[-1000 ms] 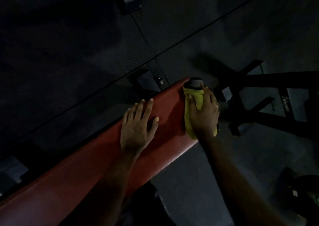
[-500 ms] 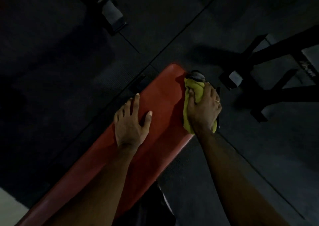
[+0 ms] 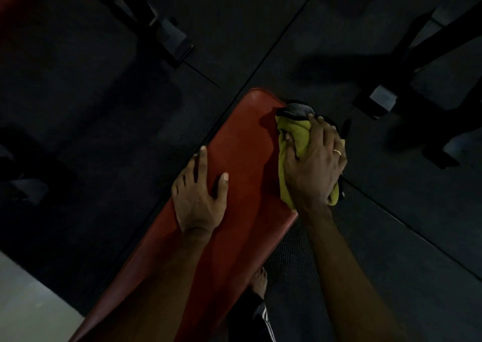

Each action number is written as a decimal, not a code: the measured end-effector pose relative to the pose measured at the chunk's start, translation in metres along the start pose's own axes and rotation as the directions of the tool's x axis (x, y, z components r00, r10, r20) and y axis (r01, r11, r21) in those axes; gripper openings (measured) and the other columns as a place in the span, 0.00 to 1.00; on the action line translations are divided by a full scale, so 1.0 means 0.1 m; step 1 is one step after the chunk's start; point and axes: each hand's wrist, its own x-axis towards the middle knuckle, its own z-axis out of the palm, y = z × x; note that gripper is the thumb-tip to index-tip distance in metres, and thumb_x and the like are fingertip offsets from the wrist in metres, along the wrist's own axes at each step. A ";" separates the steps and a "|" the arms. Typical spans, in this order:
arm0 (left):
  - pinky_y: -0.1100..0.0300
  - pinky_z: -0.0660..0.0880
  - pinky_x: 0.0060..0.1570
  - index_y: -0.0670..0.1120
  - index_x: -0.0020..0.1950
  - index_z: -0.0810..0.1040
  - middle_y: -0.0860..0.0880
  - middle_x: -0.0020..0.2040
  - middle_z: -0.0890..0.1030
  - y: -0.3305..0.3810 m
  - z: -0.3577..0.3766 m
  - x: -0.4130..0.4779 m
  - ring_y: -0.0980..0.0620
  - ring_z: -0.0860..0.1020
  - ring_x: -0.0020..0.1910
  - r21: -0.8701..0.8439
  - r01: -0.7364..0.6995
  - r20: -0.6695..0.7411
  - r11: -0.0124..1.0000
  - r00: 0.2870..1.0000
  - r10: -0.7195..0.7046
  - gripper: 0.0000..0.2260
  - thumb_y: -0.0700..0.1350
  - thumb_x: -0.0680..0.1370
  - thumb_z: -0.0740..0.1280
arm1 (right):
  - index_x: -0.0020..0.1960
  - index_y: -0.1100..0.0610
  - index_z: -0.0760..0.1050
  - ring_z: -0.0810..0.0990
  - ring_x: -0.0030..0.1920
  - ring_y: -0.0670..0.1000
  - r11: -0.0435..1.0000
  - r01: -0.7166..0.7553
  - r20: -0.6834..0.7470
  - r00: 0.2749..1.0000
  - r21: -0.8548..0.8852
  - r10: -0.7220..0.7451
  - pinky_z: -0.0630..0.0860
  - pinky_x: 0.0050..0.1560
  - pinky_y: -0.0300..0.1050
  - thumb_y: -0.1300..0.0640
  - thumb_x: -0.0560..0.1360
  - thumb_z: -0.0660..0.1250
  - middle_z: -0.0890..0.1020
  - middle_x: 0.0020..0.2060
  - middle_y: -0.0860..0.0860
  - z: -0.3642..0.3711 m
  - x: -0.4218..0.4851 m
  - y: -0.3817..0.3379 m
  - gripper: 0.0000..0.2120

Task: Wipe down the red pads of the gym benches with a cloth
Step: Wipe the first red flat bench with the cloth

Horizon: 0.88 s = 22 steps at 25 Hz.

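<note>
- Red bench pad (image 3: pixel 242 164): smooth, glossy vinyl with rounded corners, diagonal through frame centre
- Right hand (image 3: pixel 313 167) grips bunched yellow cloth (image 3: pixel 292 143) at pad's right edge
- Left hand (image 3: pixel 199 198) flat, fingers spread, on pad

Subj: both forearms (image 3: pixel 161 276) bare to frame edge; thin gold-col. ring (image 3: pixel 337 152) on a finger of R hand (image 3: pixel 313 164); dark trousers (image 3: pixel 246 315) w/ white side stripes (image 3: pixel 267 324) at btm of view; one bare foot (image 3: pixel 259 281), toes showing.

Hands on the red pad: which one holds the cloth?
The right hand, gripping the yellow cloth against the pad's right edge near its end. The left hand only rests flat on the pad, holding nothing.
</note>
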 end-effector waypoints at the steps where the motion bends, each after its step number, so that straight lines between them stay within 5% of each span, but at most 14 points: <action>1: 0.43 0.64 0.71 0.52 0.81 0.55 0.45 0.75 0.69 0.00 0.01 0.00 0.44 0.69 0.71 0.002 0.002 -0.008 1.000 1.000 -0.002 0.32 0.66 0.81 0.49 | 0.77 0.50 0.64 0.62 0.77 0.56 1.000 -0.001 -0.001 1.000 0.001 0.001 0.60 0.74 0.62 0.39 0.79 0.61 0.67 0.76 0.50 0.00 0.02 0.00 0.30; 9: 0.43 0.65 0.70 0.51 0.81 0.57 0.44 0.74 0.70 -0.01 0.06 0.00 0.44 0.69 0.71 0.012 -0.022 -0.066 1.000 0.998 0.023 0.31 0.65 0.81 0.51 | 0.82 0.46 0.51 0.51 0.81 0.53 0.934 -0.253 0.080 0.967 0.253 0.241 0.60 0.75 0.63 0.38 0.81 0.59 0.51 0.82 0.48 -0.05 -0.64 0.13 0.34; 16: 0.43 0.66 0.68 0.51 0.81 0.58 0.43 0.72 0.71 0.01 0.05 -0.02 0.43 0.70 0.69 0.014 -0.064 -0.104 0.998 0.992 0.065 0.29 0.63 0.82 0.52 | 0.81 0.45 0.55 0.60 0.78 0.50 0.792 -0.382 0.073 0.915 0.475 0.398 0.69 0.69 0.59 0.40 0.80 0.62 0.58 0.80 0.48 -0.01 -0.90 0.19 0.33; 22: 0.43 0.65 0.68 0.50 0.81 0.57 0.42 0.73 0.70 -0.03 0.10 -0.02 0.42 0.70 0.69 -0.010 -0.093 -0.115 0.996 0.989 0.091 0.28 0.62 0.83 0.52 | 0.80 0.46 0.58 0.68 0.74 0.53 0.771 -0.410 0.041 0.893 0.487 0.449 0.72 0.66 0.58 0.41 0.80 0.63 0.66 0.77 0.50 0.11 -1.24 0.13 0.32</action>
